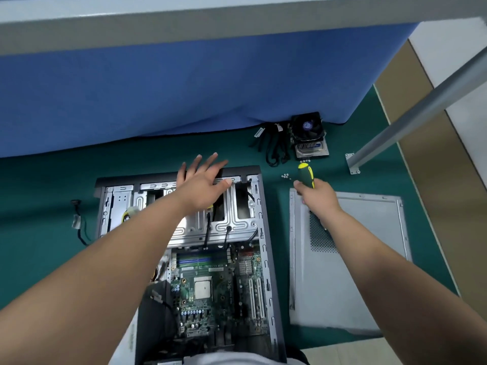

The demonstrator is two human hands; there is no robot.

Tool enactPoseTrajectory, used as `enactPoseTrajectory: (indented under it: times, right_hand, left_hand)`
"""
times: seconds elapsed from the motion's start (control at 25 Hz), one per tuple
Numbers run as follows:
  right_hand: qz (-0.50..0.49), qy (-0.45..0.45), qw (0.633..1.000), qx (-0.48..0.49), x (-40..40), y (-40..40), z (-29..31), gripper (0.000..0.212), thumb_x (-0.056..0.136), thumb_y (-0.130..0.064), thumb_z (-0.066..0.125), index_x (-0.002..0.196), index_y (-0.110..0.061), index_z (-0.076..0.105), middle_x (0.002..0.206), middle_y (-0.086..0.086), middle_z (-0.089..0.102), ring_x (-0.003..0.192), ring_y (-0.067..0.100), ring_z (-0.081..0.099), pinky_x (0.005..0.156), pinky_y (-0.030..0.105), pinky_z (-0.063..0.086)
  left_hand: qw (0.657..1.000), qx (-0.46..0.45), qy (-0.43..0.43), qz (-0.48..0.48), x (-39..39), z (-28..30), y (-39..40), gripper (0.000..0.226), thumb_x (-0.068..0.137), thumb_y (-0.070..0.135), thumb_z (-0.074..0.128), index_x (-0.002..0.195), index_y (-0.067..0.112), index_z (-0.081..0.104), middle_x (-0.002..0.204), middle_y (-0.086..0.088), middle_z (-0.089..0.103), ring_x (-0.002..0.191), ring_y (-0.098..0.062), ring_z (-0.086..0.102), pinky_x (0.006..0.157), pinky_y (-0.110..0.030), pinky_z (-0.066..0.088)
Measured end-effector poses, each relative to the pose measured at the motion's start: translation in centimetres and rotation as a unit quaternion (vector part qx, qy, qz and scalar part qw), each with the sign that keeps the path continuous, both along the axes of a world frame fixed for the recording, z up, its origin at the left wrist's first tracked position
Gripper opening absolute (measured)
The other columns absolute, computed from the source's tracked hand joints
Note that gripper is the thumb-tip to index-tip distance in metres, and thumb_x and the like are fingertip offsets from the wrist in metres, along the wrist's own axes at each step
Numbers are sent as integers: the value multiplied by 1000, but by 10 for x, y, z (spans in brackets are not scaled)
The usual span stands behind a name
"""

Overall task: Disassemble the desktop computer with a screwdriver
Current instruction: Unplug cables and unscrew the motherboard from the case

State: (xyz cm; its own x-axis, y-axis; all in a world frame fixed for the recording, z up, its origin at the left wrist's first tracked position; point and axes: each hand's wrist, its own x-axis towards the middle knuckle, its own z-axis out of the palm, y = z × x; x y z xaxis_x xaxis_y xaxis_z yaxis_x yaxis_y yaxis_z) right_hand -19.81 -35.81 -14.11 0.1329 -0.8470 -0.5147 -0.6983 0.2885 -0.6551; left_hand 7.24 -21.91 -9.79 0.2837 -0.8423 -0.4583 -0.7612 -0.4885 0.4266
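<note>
The open desktop case (259,227) lies on its side on the green mat, its motherboard (218,288) and silver drive cage (237,225) exposed. My left hand (203,180) hovers with fingers spread over the far end of the case, above the drive cage. My right hand (316,197) grips a screwdriver (307,175) with a green and yellow handle, held over the gap between the case and the removed grey side panel (363,259). The screwdriver's shaft is hidden behind my hand.
A removed cooler fan on a heatsink (309,135) and a bundle of black cables (271,143) lie by the blue partition. Several loose screws (286,176) sit near the screwdriver. A loose cable (77,222) lies left of the case. A metal table leg (390,133) slants at right.
</note>
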Motion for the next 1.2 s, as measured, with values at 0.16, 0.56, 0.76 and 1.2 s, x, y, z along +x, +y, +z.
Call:
enactPoseTrajectory:
  times: [0.16,0.56,0.76,1.2]
  right_hand:
    - [74,33,992,-98,-26,37,38,51,95,-63,53,82,-14,60,83,4,60,75,24,59,64,32,44]
    - [88,-131,987,19,-83,123,50,47,76,-59,82,118,-50,64,100,-10,70,81,4,66,74,22,59]
    - [22,-111,992,64,-74,133,31,21,98,-41,54,99,-46,75,93,4,67,76,15,61,73,39,56]
    - [322,252,912,-23,-5,115,-22,41,92,4,51,129,-11,60,121,15,54,98,32,62,85,39,57]
  left_hand:
    - [992,-126,11,16,6,8,51,52,106,45,45,156,36,35,168,13,22,157,-10,6,127,-40,-1]
    - [976,-86,-175,-95,18,-16,218,68,102,64,15,163,36,11,172,11,4,158,-10,-2,129,-43,3]
    - [973,-95,-197,-71,6,-21,225,70,102,60,25,164,32,9,172,9,5,159,-13,0,129,-46,6]
    - [967,-115,-222,-53,8,-25,225,69,97,43,33,163,37,15,170,13,16,158,-8,8,128,-45,11]
